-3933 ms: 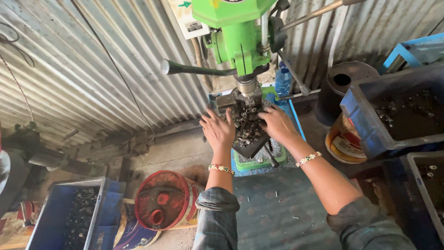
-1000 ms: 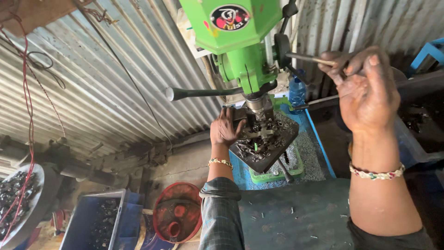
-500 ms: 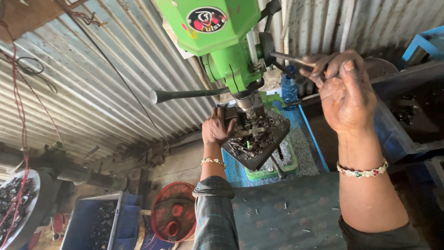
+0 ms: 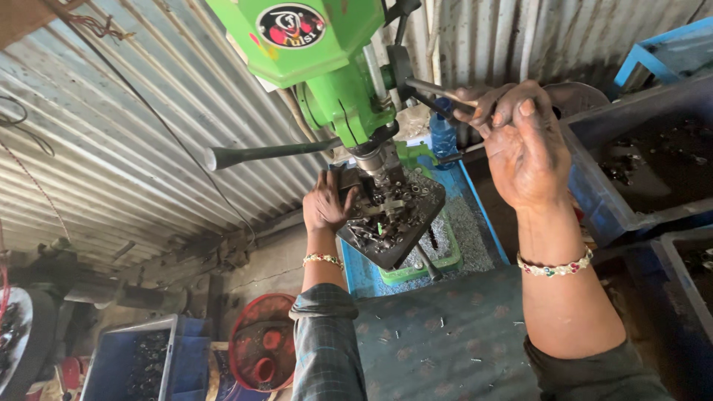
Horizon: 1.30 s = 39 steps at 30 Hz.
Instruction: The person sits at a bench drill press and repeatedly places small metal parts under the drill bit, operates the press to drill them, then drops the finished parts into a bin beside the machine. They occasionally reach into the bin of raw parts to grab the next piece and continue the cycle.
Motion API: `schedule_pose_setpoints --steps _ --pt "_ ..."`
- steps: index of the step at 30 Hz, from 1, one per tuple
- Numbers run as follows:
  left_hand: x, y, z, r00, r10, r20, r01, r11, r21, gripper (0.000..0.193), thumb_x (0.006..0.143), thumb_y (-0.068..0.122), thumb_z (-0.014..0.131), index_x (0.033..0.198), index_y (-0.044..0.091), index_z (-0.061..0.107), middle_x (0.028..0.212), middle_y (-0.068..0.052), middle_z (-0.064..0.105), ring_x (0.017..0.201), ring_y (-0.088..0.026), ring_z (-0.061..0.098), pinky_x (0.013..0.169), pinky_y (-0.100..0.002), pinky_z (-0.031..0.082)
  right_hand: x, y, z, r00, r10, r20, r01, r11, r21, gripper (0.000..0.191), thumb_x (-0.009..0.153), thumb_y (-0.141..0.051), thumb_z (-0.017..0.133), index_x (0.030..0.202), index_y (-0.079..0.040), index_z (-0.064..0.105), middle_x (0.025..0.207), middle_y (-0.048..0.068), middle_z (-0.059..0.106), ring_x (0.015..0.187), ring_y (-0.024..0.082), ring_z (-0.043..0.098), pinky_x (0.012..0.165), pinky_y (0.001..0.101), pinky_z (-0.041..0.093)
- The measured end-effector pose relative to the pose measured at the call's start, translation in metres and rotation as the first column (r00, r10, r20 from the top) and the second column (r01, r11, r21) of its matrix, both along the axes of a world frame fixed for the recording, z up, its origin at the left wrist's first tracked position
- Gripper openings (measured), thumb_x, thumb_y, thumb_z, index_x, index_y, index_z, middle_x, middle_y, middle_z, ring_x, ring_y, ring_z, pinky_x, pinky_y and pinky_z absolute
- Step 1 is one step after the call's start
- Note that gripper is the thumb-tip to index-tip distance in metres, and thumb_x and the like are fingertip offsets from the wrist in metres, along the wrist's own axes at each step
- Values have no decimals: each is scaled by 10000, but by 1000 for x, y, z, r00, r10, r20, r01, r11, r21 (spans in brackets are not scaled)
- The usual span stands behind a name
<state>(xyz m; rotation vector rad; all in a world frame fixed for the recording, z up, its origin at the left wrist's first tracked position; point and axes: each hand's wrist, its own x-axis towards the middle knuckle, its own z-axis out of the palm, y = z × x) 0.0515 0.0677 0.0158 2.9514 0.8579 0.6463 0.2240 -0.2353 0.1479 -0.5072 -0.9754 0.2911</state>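
Head view, drill press [image 4: 327,67]: a bright green machine head fills the top centre, its spindle pointing straight down at the work table below it.
Feed handle [image 4: 434,90]: a thin dark metal rod, long axis running from the hub on the machine's right side out toward the right edge, slightly downward.
Right hand [image 4: 520,145]: raised beside the green head, fingers curled shut around the outer end of the feed handle; a beaded bracelet sits on the wrist.
Second lever [image 4: 271,154]: a dark rod with a pale tip, lying almost level and pointing left from under the head.
Work table [image 4: 394,215]: a dark square plate, tilted in the frame with one corner toward the viewer, strewn with small metal parts and shavings; it sits directly under the spindle.
Left hand [image 4: 325,204]: pressed against the left edge of the work table, fingers closed on a small piece there; the piece itself is too hidden to make out.
Round label [image 4: 291,26]: a black oval sticker with red shapes on the sloped green face at the top.
Blue bottle [image 4: 443,134]: upright behind the machine, against the corrugated wall.
Blue crate [image 4: 137,360]: lower left, holding dark small parts.
Red round container [image 4: 261,349]: just right of the blue crate.
Grey-blue bin [image 4: 631,160]: at the right, dark scraps inside.
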Motion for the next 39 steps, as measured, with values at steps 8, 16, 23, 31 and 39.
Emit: schedule_pose_setpoints --steps 8,16,23,31,39 --pt "-1 -2 1 1000 -6 -5 6 1000 10 585 916 533 617 1296 96 538 1164 -181 604 972 -399 681 757 -493 566 -2 -2 -2 1000 -3 -9 3 1000 -6 312 1174 -336 553 990 -84 540 1023 77 593 1236 221 586 1112 422 472" --pt "-1 -4 2 1000 0 8 0 1000 1 581 927 549 605 1292 101 539 1160 -176 612 963 -396 684 759 -489 567 -4 -3 -3 1000 1 -17 -1 1000 -2 296 1164 -344 563 1012 -91 540 1020 74 591 1224 217 586 1156 437 488" --pt "0 -6 4 1000 20 -3 -20 1000 -13 581 916 550 605 1296 116 541 1154 -161 613 944 -389 689 736 -489 567 -3 -2 -7 1000 16 -14 -16 1000 23 305 1175 -334 557 1001 -83 546 1016 75 591 1189 205 583 1113 428 475" --pt "1 -5 3 999 30 -38 -30 1000 8 587 934 556 596 1295 98 529 1151 -166 605 939 -390 690 728 -489 568 -3 -4 -9 1000 25 17 -25 1000 15 312 1178 -349 540 1002 -92 555 1046 77 614 1276 228 558 1122 443 466" --pt "-1 -7 5 1000 13 -5 -12 1000 7 578 929 549 607 1300 111 544 1148 -164 608 918 -394 691 711 -488 569 -1 -4 -14 999 31 29 -32 999 20 312 1171 -348 532 1002 -86 549 1074 75 614 1351 247 548 1169 462 486"
